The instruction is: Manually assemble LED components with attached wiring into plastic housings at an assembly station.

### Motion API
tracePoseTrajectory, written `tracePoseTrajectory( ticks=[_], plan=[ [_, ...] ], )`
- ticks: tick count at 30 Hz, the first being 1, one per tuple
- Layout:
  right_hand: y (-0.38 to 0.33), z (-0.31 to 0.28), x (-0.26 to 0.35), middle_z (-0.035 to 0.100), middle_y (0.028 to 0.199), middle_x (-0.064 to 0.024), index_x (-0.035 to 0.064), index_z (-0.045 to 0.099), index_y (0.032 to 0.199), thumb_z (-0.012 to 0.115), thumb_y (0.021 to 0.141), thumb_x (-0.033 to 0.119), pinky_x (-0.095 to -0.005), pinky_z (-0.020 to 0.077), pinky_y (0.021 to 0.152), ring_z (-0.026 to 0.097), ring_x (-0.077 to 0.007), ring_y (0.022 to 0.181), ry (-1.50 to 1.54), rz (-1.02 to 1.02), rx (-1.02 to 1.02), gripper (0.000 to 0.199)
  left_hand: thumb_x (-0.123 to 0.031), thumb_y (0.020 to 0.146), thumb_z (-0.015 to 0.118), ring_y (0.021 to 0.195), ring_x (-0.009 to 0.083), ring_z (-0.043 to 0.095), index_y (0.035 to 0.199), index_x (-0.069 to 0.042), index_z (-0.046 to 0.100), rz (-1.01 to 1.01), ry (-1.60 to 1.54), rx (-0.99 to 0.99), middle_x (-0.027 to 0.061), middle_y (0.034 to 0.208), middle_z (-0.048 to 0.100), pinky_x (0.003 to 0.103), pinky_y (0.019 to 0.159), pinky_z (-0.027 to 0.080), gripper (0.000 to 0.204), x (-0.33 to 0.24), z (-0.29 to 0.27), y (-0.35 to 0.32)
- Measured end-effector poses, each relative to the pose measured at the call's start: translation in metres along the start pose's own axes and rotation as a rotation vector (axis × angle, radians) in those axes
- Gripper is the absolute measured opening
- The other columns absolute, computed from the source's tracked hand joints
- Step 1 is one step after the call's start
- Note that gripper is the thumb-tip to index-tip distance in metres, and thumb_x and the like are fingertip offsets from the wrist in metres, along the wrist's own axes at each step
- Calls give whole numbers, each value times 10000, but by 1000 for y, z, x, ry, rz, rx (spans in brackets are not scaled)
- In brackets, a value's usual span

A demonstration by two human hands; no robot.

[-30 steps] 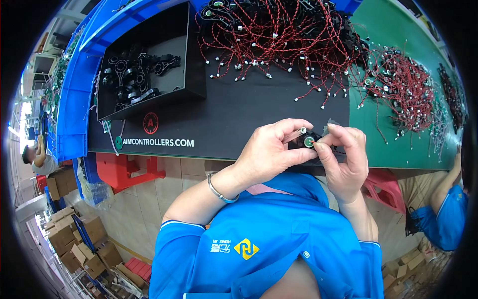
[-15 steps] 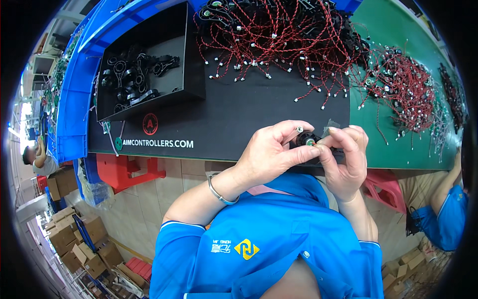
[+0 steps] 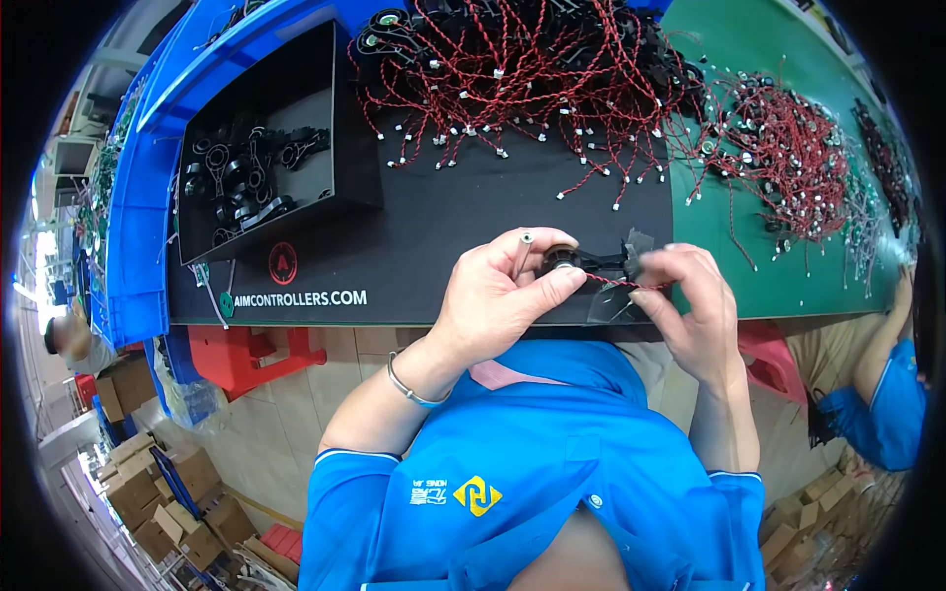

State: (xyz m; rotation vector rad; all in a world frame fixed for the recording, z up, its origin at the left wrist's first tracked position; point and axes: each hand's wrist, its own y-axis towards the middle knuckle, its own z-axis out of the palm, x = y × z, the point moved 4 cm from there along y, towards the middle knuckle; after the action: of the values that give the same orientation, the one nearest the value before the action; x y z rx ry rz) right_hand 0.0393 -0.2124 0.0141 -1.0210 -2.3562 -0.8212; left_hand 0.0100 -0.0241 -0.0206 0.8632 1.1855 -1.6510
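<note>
My left hand (image 3: 498, 295) is closed on a black plastic part (image 3: 594, 262) with a round end, near the front edge of the bench. A thin metal rod (image 3: 525, 248) with a ring-like tip sticks up between the same hand's thumb and fingers. From the round end, a red-and-black twisted wire (image 3: 613, 283) runs right to my right hand (image 3: 695, 300). Thumb and index finger there pinch the wire. A greyish translucent scrap (image 3: 640, 243) shows behind the part's right end, beside my right fingers.
At the left stands a black box (image 3: 360, 187) holding several black ring-ended parts. A large heap of red twisted wires (image 3: 512, 74) lies at the back, with another wire pile (image 3: 788, 167) on the green mat (image 3: 714, 271). Blue bins (image 3: 138, 261) line the left side; another person's arm (image 3: 892, 325) shows at the right.
My hands have moved apart, the left one leftward. The twisted wire now stretches between them, and more of the black part shows.
</note>
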Motion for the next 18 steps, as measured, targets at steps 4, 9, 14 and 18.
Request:
tracePoseTrajectory(
  ticks=[4, 9, 14, 18],
  plan=[
    [6, -10, 7, 586, 701, -64, 41, 618, 782, 701, 676, 42, -316, 432, 564, 552, -219, 628, 67, -24, -20, 135, -4, 813, 622, 830, 79, 580, 1087, 32, 543, -15, 61, -19, 57, 925, 613, 193, 748, 471, 287, 2, -2, 1],
    [6, -7, 0, 590, 696, -66, 34, 623, 778, 691, 702, 38, -304, 428, 547, 553, -205, 617, 81, 69, -136, 102, -62, 812, 649, 639, -5, 447, 1035, 27, 557, 33, 5, -8, -6, 819, 572, 145, 528, 373, 256, 2, 5, 0],
    [6, 4, -10, 586, 674, -66, 31, 625, 761, 683, 714, 40, -299, 426, 543, 552, -199, 612, 109, 128, -108, 76, -32, 816, 629, 728, 39, 518, 1042, 29, 548, 1, 15, -8, 24, 859, 589, 170, 631, 423, 248, 2, 3, 0],
    [5, 8, -9, 592, 675, -61, 30, 626, 752, 681, 724, 57, -297, 422, 545, 545, -199, 605, 139, 138, -63, 67, -1, 814, 613, 818, 82, 587, 1047, 31, 546, -36, 83, 3, 55, 910, 613, 198, 736, 476, 245, 1, -1, -1]
  ],
)
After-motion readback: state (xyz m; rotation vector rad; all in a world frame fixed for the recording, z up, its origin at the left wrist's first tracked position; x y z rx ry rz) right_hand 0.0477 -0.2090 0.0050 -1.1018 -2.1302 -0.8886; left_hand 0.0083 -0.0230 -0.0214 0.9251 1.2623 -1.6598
